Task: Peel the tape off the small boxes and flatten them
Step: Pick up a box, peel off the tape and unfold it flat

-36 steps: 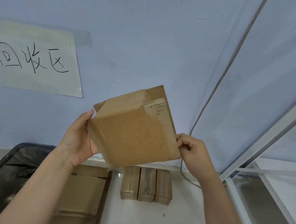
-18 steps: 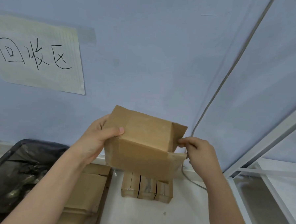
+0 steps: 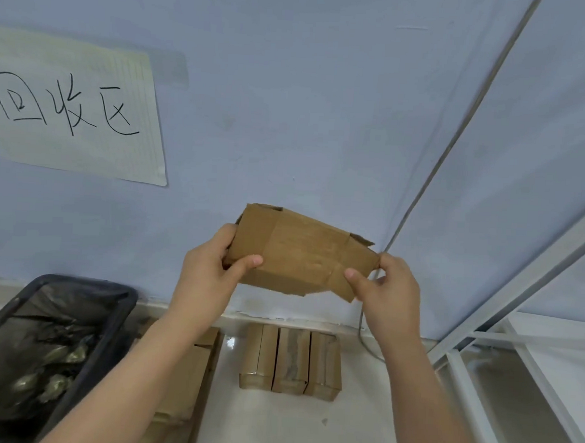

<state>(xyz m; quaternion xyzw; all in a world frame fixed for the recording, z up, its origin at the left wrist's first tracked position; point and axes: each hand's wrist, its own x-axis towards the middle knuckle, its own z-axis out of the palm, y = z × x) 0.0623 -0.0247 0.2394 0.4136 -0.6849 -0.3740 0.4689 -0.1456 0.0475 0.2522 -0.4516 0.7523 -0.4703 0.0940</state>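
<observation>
Two hands on one small box, held mid-air before wall. Left hand clamps its left end, right hand pinches right edge. Box looks mostly collapsed, flaps loose, so approx. done. Flattened stack on floor below-left; three taped boxes w/ tape on remain.

My left hand and right hand are bare, no rings; my forearms show no sleeves or watch.
</observation>
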